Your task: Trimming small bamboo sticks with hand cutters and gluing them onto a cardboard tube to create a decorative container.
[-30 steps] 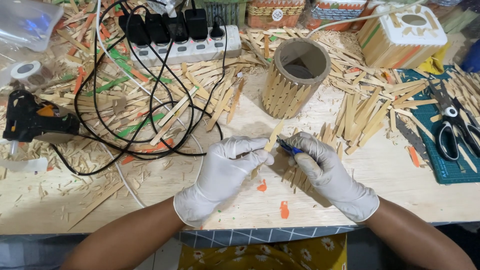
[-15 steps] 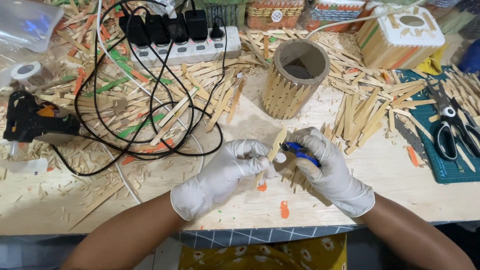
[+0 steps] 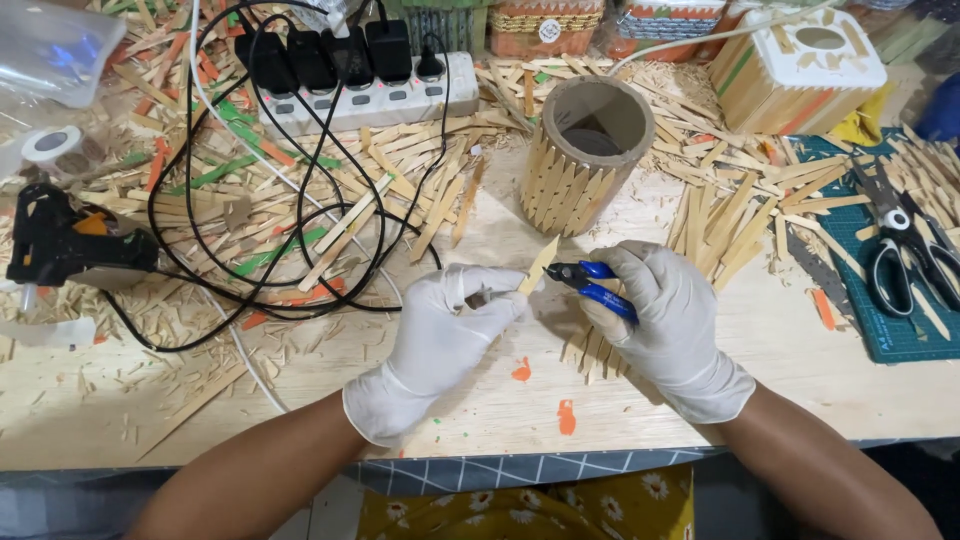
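My left hand (image 3: 440, 335), in a white glove, pinches a short pale wooden craft stick (image 3: 537, 266) that points up and to the right. My right hand (image 3: 668, 320), also gloved, grips small cutters with blue handles (image 3: 590, 283); their dark jaws sit against the stick's right edge. Just behind the hands stands a cardboard tube clad in wooden sticks (image 3: 585, 152). A small row of joined sticks (image 3: 592, 350) lies on the table under my right hand.
A black glue gun (image 3: 65, 243) lies at the left, its cable looping over scattered sticks. A white power strip (image 3: 365, 88) with black plugs sits at the back. Scissors (image 3: 905, 250) rest on a green cutting mat (image 3: 880, 320) at the right. A stick-built box (image 3: 800, 65) stands at the back right.
Both hands have lifted slightly off the table and drawn together. The cutters' jaws have come up against the stick held in my left hand.
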